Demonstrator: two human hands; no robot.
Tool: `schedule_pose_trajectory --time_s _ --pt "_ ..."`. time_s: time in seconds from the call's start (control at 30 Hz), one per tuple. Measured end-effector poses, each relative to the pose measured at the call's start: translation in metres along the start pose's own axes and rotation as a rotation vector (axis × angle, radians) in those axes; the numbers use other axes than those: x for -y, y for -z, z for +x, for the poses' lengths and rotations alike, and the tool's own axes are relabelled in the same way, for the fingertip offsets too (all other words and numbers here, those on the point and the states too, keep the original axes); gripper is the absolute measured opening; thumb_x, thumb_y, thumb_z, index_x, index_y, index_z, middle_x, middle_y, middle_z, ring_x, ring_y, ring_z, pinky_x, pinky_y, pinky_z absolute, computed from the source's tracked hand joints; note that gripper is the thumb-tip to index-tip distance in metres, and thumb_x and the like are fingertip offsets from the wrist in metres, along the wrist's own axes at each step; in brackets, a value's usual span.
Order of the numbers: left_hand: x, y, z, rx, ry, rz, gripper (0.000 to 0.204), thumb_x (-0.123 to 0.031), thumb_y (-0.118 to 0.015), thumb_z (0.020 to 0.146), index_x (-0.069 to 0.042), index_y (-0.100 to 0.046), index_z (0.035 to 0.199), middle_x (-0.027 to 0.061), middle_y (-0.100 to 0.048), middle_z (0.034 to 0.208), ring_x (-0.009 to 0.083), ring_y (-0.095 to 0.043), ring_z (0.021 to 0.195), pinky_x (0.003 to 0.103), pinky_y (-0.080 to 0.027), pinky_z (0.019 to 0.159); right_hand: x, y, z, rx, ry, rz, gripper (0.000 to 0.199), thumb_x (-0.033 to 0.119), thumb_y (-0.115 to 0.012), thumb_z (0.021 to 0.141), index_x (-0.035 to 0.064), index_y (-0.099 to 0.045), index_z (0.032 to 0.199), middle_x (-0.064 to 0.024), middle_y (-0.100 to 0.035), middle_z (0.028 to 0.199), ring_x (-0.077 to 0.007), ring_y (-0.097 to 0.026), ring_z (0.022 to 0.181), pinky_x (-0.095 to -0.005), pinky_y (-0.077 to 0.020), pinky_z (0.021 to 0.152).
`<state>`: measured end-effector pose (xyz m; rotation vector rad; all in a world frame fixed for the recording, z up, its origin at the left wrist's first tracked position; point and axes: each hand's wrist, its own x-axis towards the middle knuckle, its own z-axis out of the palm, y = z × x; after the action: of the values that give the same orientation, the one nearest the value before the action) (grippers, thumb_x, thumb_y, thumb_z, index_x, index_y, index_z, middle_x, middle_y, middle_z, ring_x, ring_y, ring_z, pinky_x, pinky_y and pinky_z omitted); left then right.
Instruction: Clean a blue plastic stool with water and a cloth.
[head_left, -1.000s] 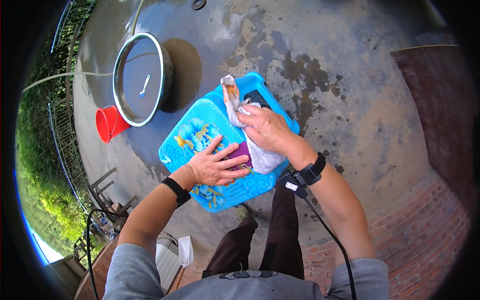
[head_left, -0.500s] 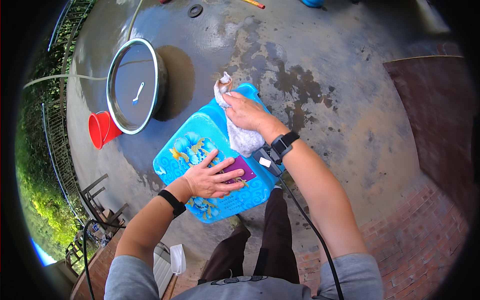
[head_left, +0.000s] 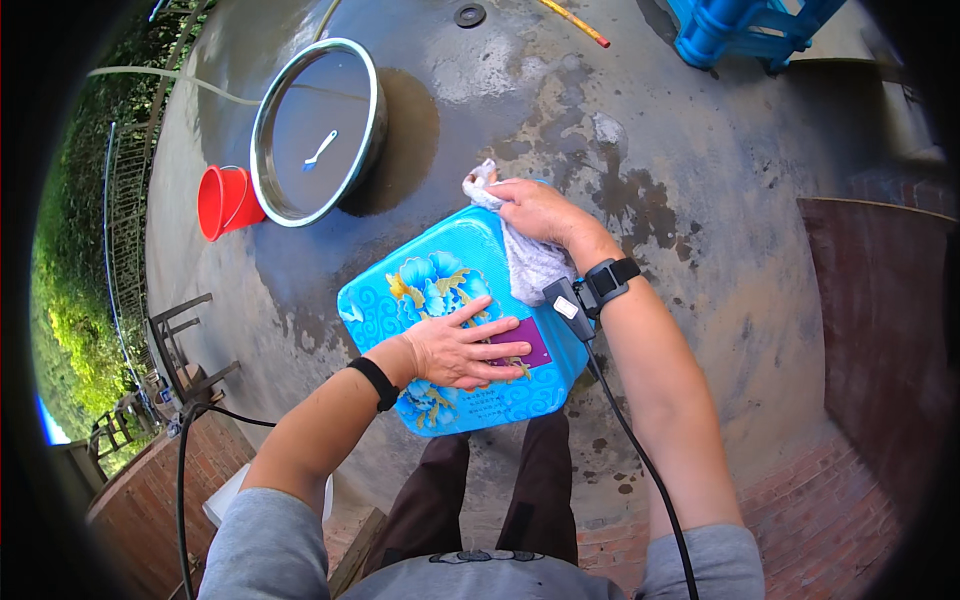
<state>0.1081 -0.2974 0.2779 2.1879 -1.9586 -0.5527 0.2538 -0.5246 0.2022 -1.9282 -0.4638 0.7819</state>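
A bright blue plastic stool (head_left: 400, 272) with a flower pattern and a purple patch on its seat is in front of me, the seat tilted up toward me. My left hand (head_left: 462, 350) lies flat on the seat with its fingers spread, partly over the purple patch. In my right hand (head_left: 548, 212) is a damp-looking whitish cloth (head_left: 535, 268), pressed along the stool's far right side. One end of the cloth sticks out past my fingers. The stool's legs are mostly hidden.
A large metal basin (head_left: 377, 140) of water, a small white brush (head_left: 320, 150) in it, stands at far left beside a red bucket (head_left: 228, 202). More blue stools (head_left: 715, 30) stand at far right. A black cable (head_left: 640, 455) hangs from my right wrist. The concrete floor has wet patches.
The view has shifted, bringing the blue stools at far right into sight. My right hand has slid the cloth slightly toward the right and nearer along the stool's side. My left hand stays on the seat.
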Motion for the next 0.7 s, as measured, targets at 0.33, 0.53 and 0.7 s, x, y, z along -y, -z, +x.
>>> schedule_pose_trajectory --time_s 0.33,0.53,0.7 --pt "0.005 0.002 -0.005 -0.080 -0.030 -0.068 0.062 -0.049 -0.056 0.096 -0.039 -0.042 0.156 -0.0029 -0.033 0.169 0.0295 -0.029 0.156 0.066 -0.017 0.126 -0.058 -0.070 -0.111 -0.121 -0.502 0.128 0.050 0.023 -0.052 0.099 0.0063 -0.059 0.145 -0.0250 -0.061 0.142 -0.0376 -0.058 0.134 -0.0416 -0.0433 0.114" --pt "0.003 -0.005 -0.014 -0.146 -0.016 -0.115 0.061 -0.047 -0.056 0.096 -0.040 -0.044 0.155 -0.0028 -0.034 0.168 0.0292 -0.030 0.156 0.065 -0.017 0.126 -0.050 -0.110 -0.195 -0.228 -0.740 0.418 0.047 0.020 -0.056 0.097 0.0050 -0.063 0.141 -0.0261 -0.063 0.141 -0.0369 -0.064 0.126 -0.0418 -0.0484 0.107" --pt "0.007 -0.013 -0.020 -0.262 -0.058 -0.098 0.055 -0.045 -0.055 0.098 -0.032 -0.049 0.152 0.0015 -0.037 0.166 0.0308 -0.030 0.156 0.065 -0.018 0.126 -0.014 -0.128 -0.227 -0.341 -0.716 -0.214 0.048 0.016 -0.060 0.091 0.0015 -0.066 0.136 -0.0288 -0.065 0.134 -0.0409 -0.061 0.128 -0.0432 -0.0479 0.109"
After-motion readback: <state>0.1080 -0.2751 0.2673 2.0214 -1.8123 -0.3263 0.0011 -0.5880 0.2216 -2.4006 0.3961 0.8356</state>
